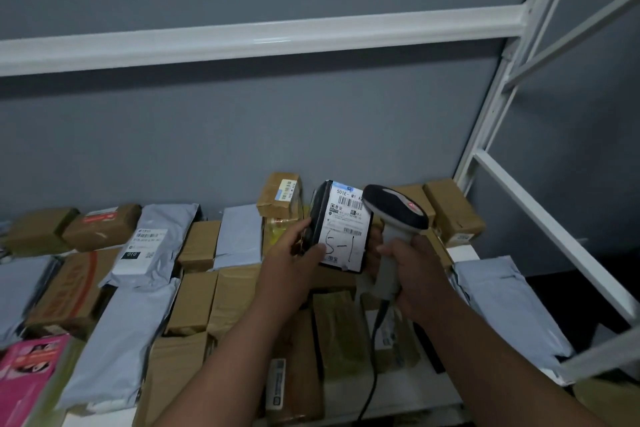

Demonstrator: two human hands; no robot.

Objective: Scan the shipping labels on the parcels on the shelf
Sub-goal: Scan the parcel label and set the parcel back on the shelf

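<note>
Left hand [294, 253] grips black parcel [341, 225]; right hand [415, 274] grips scanner [394, 218].

A grey wall [242, 135] rises behind and above the hands, while white diagonal frame bars [540, 218] slant down on their right side.

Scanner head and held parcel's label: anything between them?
Nothing. In the head view the scanner head sits right beside the label, overlapping the parcel's right edge.
</note>
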